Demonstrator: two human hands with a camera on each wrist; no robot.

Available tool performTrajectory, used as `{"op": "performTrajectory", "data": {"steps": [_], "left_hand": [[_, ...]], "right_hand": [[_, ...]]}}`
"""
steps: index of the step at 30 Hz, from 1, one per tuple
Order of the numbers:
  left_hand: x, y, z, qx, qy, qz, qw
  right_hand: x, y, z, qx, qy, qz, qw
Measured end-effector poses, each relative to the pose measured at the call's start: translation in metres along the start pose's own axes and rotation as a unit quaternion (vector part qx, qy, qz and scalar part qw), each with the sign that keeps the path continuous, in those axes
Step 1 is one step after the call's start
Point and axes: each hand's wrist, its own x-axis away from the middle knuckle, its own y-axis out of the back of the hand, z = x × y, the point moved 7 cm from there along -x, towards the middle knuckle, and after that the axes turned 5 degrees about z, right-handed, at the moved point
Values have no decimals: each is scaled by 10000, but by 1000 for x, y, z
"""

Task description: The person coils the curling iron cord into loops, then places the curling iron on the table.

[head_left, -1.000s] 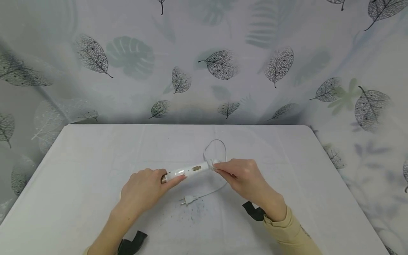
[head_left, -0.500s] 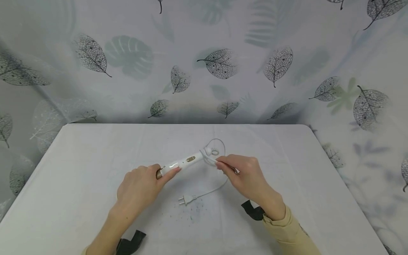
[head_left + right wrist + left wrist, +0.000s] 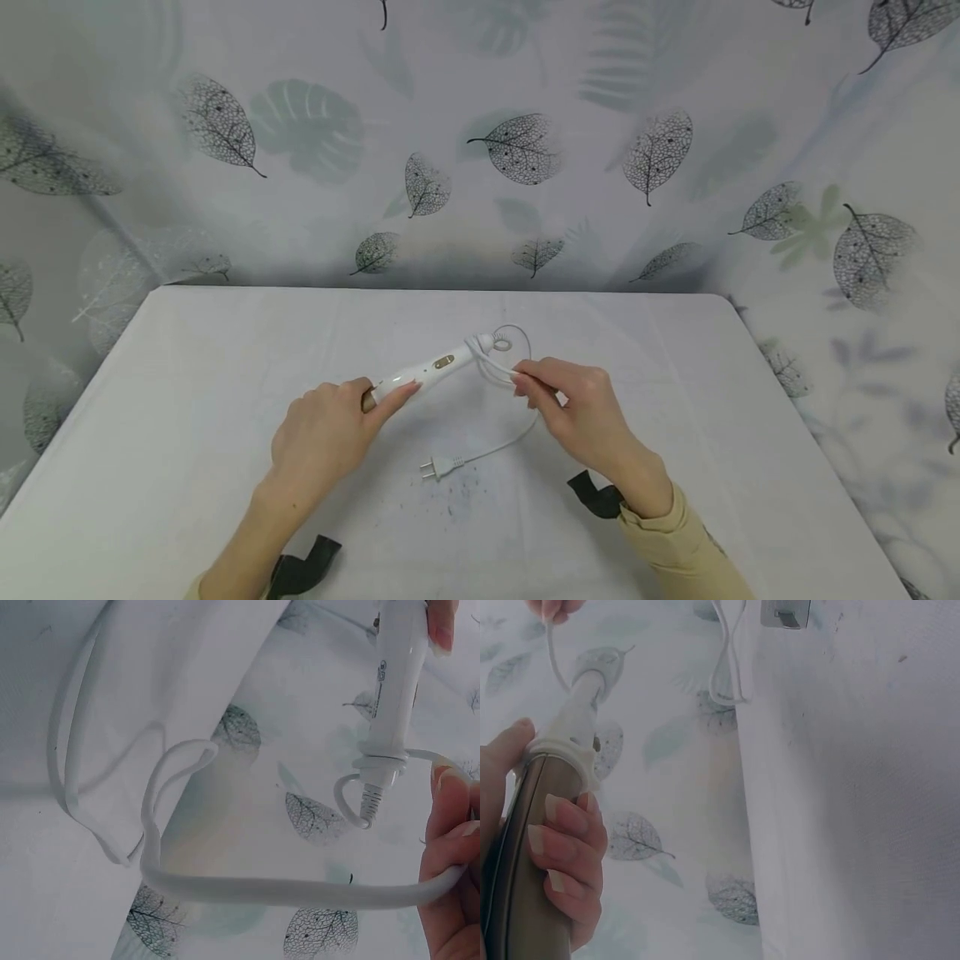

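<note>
My left hand grips a white curling iron by its bronze barrel, fingers curled round it in the left wrist view. The iron's handle slants up and to the right, a gold button panel on top. White cord loops round the handle's far end. My right hand pinches the cord between thumb and fingers, just right of that end. From there the cord runs down to a two-pin plug on the table. The right wrist view shows the cord wrapped at the handle's neck, beside its ribbed strain relief.
A white-covered table lies beneath both hands, with bluish specks near the plug. Black straps hang by both wrists. Leaf-printed cloth rises behind the table.
My left hand has moved slightly left, and the iron's handle end has swung up and away. My right hand has drawn cord off the handle, so its loops now hang looser between them.
</note>
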Motion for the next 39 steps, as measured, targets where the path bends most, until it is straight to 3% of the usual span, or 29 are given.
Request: {"op": "performTrajectory", "data": {"steps": [7,22,29,35,39], "left_hand": [[-1,3,2,-50,-40,-104,9999],[-3,8,8,238,-14,-219,9995],[-2,16,13,469,90,-514,9975],[-3,18,12,653,-56,-642,9958],[-3,19,11,704,-210,-724,9947]], "right_hand": [[0,-2,0,-91,123,89,9998],[1,-4,-2,-288,-68,151,9994],[1,-1,-6,-256,-293,158,9991],[1,0,-9,-78,-297,21,9995],[2,2,-15,-151,-532,13,9985]]}}
